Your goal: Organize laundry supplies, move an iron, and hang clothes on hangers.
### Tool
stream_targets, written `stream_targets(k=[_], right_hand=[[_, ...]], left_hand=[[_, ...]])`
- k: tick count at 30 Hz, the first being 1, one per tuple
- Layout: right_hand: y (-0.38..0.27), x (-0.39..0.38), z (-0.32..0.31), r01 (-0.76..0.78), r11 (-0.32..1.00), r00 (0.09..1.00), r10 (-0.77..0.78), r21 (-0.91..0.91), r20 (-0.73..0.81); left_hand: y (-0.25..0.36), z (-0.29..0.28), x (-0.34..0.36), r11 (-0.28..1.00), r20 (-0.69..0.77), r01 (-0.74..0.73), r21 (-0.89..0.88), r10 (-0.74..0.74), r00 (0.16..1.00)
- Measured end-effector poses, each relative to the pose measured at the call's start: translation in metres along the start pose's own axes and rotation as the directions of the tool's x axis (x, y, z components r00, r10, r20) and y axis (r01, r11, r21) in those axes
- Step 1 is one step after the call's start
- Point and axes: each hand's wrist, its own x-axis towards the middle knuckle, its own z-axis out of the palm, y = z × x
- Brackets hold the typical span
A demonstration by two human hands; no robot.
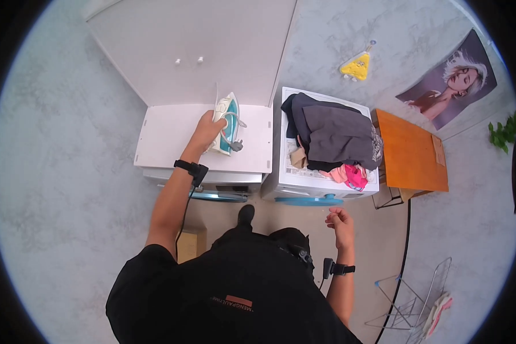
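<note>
White countertop [172, 135] below, the left hand [206, 132] clasps an iron [231, 112], long axis and tip seemingly pointing forward.

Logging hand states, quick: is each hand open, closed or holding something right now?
Left hand: closed, holding the teal-and-white iron.
Right hand: loosely open and slightly curled, nothing visible in it.

I see white top [166, 137], smooth | iron [232, 116] toward its right edge, glossy plastic | clothes [339, 132], matt cloth | orange tabletop [411, 155], smooth wood
</note>
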Motion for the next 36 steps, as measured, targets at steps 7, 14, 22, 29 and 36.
stream_targets(k=[7, 14, 22, 29, 36], right_hand=[[0.012, -0.001, -0.002, -0.079, 0.997, 0.993, 0.079, 0.001, -0.090], [0.017, 0.006, -0.005, -0.090, 0.996, 0.988, 0.090, 0.002, -0.126], [0.028, 0.009, -0.006, -0.131, 0.991, 0.985, 0.127, -0.025, -0.121], [0.023, 0.000, 0.001, -0.154, 0.988, 0.975, 0.151, -0.006, -0.163], [0.040, -0.038, 0.007, -0.205, 0.979, 0.946, 0.191, -0.025, -0.260]], left_hand=[[-0.059, -0.004, 0.039, 0.983, -0.098, 0.015, 0.184, 0.003, 0.995], [-0.072, -0.003, 0.043, 0.932, -0.167, 0.127, 0.339, -0.073, 0.983], [-0.083, -0.021, 0.060, 0.924, -0.117, 0.306, 0.230, -0.286, 0.951], [-0.062, -0.021, 0.045, 0.950, -0.270, 0.184, 0.251, -0.114, 0.956], [-0.081, -0.069, 0.057, 0.904, -0.383, 0.089, 0.418, 0.087, 0.920]])
